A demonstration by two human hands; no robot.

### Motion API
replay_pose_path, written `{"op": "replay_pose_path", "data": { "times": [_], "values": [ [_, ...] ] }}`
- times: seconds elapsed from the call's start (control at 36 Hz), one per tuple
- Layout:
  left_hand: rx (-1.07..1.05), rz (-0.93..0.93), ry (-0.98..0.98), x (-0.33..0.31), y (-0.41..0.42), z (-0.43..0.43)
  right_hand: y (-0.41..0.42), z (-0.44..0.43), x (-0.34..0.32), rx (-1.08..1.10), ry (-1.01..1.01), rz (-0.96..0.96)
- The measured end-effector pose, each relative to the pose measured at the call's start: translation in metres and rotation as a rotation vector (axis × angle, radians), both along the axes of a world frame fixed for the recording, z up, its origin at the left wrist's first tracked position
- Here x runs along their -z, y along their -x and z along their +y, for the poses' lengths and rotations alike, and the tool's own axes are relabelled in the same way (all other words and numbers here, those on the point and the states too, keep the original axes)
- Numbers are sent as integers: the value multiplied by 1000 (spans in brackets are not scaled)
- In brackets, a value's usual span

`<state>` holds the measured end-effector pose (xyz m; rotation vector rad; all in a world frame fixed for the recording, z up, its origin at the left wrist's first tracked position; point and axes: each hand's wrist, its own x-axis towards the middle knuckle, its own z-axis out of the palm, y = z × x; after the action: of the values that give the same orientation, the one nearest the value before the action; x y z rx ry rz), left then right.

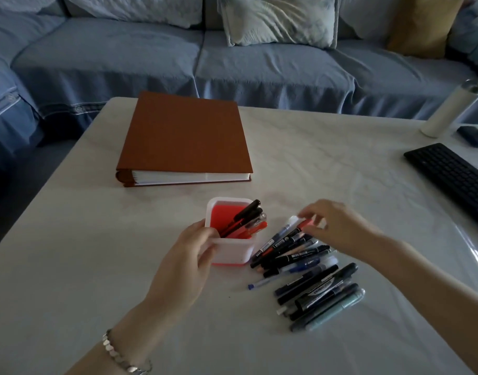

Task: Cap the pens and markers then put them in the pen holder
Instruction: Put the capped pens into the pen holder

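A white pen holder point(232, 251) with a red inside stands on the table, several pens point(248, 219) leaning in it toward the right. My left hand point(183, 262) grips the holder's near-left side, thumb on its rim. To its right lies a pile of pens and markers point(303, 269), black, blue and teal. My right hand point(338, 226) reaches over the pile's far end, its fingertips pinching a red-tipped marker point(304, 224) that still lies on the pile.
A brown binder point(186, 136) lies behind the holder. A black keyboard point(454, 177) sits at the right edge, a white bottle point(446, 109) and a dark small object point(473, 135) beyond it. A blue sofa point(178, 58) runs along the far side.
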<state>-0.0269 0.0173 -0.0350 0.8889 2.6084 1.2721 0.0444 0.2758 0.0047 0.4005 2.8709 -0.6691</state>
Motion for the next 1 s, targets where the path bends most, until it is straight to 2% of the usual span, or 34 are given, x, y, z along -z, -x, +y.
{"op": "replay_pose_path", "data": {
  "times": [0.14,0.33,0.39,0.5,0.72,0.81,0.89,0.94,1.0],
  "values": [
    [-18,11,5,2,1,1,-16,5,41,-138,-143,-128],
    [-18,-2,3,0,-1,2,-18,3,59,-270,-264,-15],
    [-20,-9,5,-1,-1,2,-19,0,65,-321,-390,61],
    [-11,-2,9,-1,-1,2,-19,3,74,-343,-428,198],
    [-26,8,16,-3,-2,2,-11,3,69,-407,-462,168],
    [-24,5,18,-3,-1,2,-11,1,62,-397,-401,114],
    [-16,6,19,-3,-1,2,-17,0,50,-265,-271,115],
    [-7,10,27,-1,0,0,-24,-4,39,-148,-129,163],
    [15,16,36,-1,0,-1,-32,-9,26,-14,96,149]
  ]
}}
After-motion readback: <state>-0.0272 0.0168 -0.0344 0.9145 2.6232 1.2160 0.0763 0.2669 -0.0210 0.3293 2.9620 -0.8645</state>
